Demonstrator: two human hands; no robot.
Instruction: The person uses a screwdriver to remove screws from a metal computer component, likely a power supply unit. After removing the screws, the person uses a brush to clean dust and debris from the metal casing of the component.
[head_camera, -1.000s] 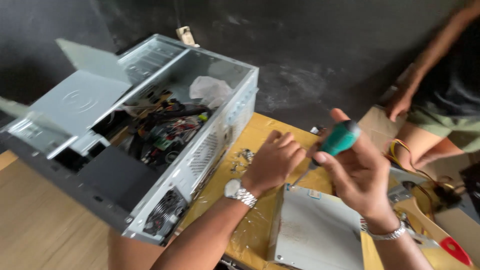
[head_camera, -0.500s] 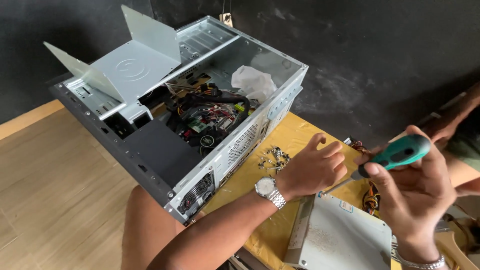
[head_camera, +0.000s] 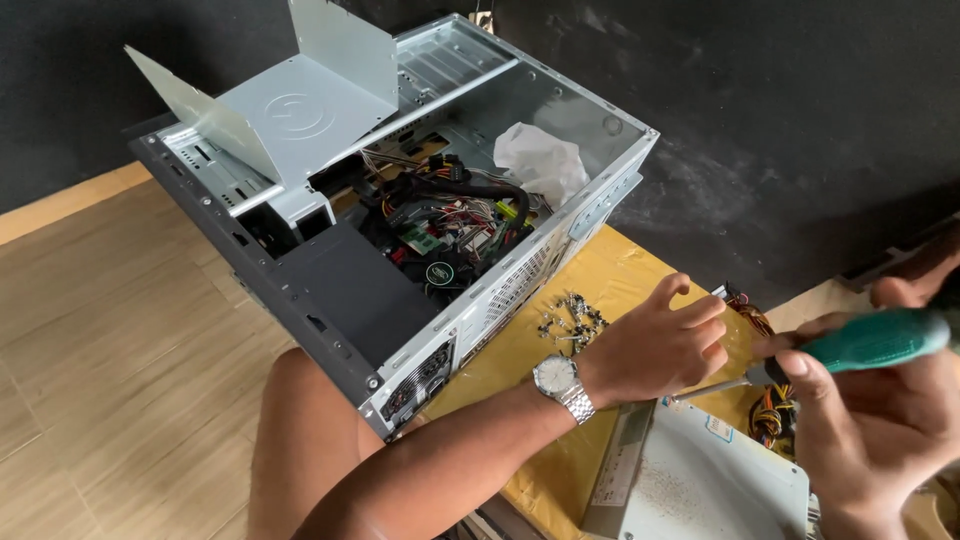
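Gripping screwdriver (head_camera: 850, 350), right hand (head_camera: 880, 420); shaft points left toward left hand (head_camera: 660, 345).

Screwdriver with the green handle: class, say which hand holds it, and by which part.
The right hand holds the screwdriver by its green handle. The left hand is curled at the metal shaft's tip; whether it grips the tip cannot be told.

Likely repair workshop, open computer case (head_camera: 400, 220), loose screws (head_camera: 572, 318)
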